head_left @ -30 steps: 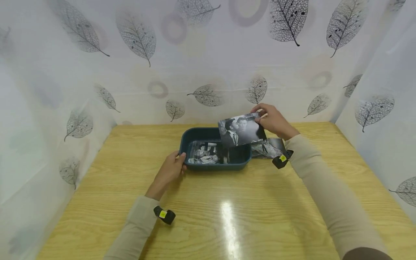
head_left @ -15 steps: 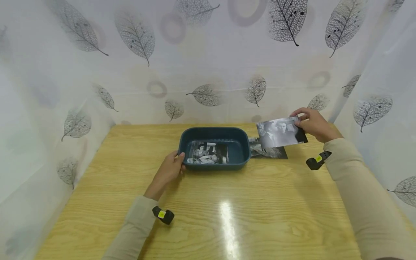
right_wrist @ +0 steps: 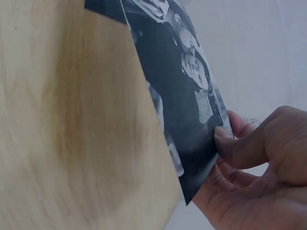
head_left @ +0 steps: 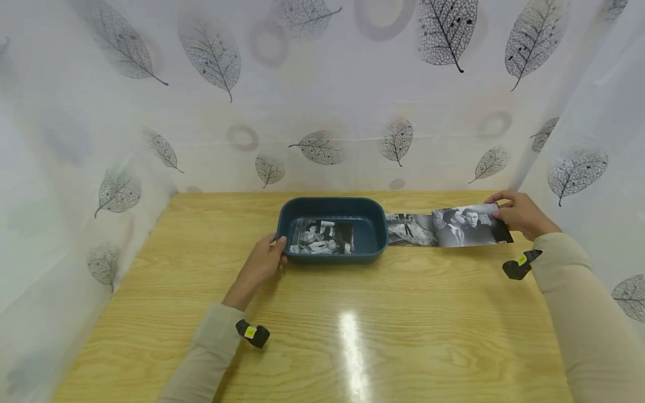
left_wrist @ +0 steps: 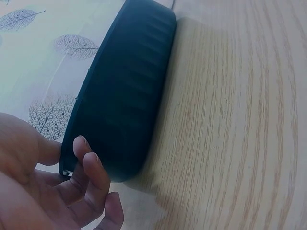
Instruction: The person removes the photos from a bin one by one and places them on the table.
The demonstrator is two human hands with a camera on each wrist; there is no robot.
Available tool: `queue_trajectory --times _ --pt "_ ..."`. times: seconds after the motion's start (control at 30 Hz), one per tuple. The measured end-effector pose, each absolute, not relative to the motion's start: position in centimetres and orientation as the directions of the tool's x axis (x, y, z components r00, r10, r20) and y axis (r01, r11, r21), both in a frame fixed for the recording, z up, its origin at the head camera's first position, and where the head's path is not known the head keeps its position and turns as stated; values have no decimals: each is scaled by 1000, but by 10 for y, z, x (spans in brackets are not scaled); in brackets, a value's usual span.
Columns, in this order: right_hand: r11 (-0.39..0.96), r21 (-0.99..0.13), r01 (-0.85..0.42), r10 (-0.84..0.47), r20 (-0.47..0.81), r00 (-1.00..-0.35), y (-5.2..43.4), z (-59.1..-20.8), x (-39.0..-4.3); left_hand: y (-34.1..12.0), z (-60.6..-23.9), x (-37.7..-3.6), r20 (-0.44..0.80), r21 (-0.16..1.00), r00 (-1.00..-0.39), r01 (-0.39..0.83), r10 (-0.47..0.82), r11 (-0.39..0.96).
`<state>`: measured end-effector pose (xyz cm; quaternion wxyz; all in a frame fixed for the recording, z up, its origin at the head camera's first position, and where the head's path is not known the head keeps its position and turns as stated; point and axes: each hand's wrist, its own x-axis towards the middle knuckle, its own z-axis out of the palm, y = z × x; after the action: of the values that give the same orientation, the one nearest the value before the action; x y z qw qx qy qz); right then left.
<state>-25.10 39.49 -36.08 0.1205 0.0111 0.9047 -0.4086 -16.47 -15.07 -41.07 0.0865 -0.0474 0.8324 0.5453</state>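
Observation:
My left hand (head_left: 260, 267) grips the left end of a dark blue-green plastic bin (head_left: 332, 259), thumb over the rim and fingers beneath it; the left wrist view shows the same hold on the bin's wall (left_wrist: 124, 91). Inside the bin, toward its left, lies a black-and-white photo (head_left: 322, 238). A second photo (head_left: 410, 230) is on the table just right of the bin. Between thumb and fingers, my right hand (head_left: 524, 215) pinches a third black-and-white photo (head_left: 468, 226) by its upper right corner. That photo is tilted, its left edge beside or slightly over the second photo.
A light wooden table (head_left: 302, 324) carries everything. Behind it and along both sides hang pale curtains (head_left: 342, 101) printed with grey leaves. Each wrist wears a small black camera (head_left: 253, 333).
My right hand has carried its photo from above the bin to the right, then lower toward the table, uncovering the second photo's left part. The left hand and the bin have stayed put.

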Motion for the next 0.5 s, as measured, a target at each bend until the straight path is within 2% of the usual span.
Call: queue_trajectory --times 0.33,0.5 --pt "685 -712 152 -48 -253 -966 414 -372 -244 -150 -410 -164 -205 894 -979 -186 4 407" --pt "720 -680 139 -21 -221 -975 418 -379 -241 -150 -410 -164 -209 892 -978 -189 3 410"
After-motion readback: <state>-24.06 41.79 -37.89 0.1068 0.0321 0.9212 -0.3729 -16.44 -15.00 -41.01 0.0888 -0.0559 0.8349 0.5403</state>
